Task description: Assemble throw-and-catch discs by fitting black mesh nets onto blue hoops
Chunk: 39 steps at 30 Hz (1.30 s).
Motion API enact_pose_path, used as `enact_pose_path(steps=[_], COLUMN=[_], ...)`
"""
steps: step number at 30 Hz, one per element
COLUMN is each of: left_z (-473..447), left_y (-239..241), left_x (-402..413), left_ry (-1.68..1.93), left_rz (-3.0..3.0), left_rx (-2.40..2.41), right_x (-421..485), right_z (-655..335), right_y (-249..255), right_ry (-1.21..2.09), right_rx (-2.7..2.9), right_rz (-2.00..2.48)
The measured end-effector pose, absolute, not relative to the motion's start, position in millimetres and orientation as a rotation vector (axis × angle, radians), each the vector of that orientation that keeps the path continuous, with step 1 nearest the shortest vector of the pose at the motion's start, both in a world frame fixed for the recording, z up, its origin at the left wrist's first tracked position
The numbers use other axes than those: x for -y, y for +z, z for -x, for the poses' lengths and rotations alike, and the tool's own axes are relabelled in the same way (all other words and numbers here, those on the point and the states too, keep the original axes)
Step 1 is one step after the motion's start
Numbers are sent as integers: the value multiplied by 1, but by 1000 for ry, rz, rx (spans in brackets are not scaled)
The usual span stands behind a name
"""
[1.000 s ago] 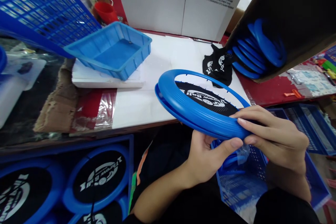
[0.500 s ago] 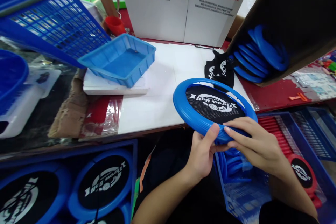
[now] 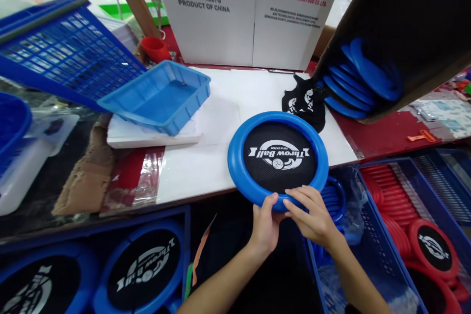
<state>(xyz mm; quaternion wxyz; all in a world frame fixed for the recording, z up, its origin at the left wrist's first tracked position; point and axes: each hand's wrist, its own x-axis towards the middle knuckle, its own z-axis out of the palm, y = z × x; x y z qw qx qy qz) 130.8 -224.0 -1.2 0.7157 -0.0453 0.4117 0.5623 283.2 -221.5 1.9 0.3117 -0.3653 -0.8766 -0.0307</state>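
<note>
A blue ring frisbee [image 3: 238, 176] with a black mesh centre printed "Throw Ball" lies tilted over the front edge of the white work surface. My left hand [image 3: 265, 225] pinches its near rim, thumb on top. Right beside it, my right hand [image 3: 307, 213] has its fingers over the same rim and its thumb hidden below. Behind the frisbee is a small heap of black printed mesh discs [image 3: 307, 103]. Several blue rings [image 3: 353, 83] lean inside an open cardboard box [image 3: 423, 24] at the right.
A light blue tray [image 3: 158, 100] rests on a white slab at the left, by a blue basket [image 3: 69, 44]. Finished blue frisbees [image 3: 143, 270] fill a crate at lower left. Red rings [image 3: 397, 196] fill another at right. A white carton [image 3: 235, 19] stands behind.
The frisbee and both hands have moved left and toward me. Its face has turned up, and the mesh now fills the ring, where a gap showed along the far and right rim before.
</note>
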Motion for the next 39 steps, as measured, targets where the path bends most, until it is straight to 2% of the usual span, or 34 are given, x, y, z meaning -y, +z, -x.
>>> enact_pose_path(steps=[5,11,18,25,32,39], left_z=[-120,-123,-122,-121,-118,-95], left_y=[-14,-25,-50,-70,-81,-92], left_x=[229,238,243,243,244,248], left_ry=[1263,1270,1302,1338,1350,1223], left_rz=[173,161,140,82,72,-2], left_rx=[-1022,-1027,-1084,-1052,-1087,-1103], right_x=[233,237,207,203,200,198], right_z=[-261,-246,-265,-255,-253,-267], right_y=[-36,-58,-63,-58,-47,-47], right_ry=[-58,24,585,749,1182,1240], right_rx=[2118,1522,778,547,238,171], right_rz=[1042,1324,1404,1361,1173,1203])
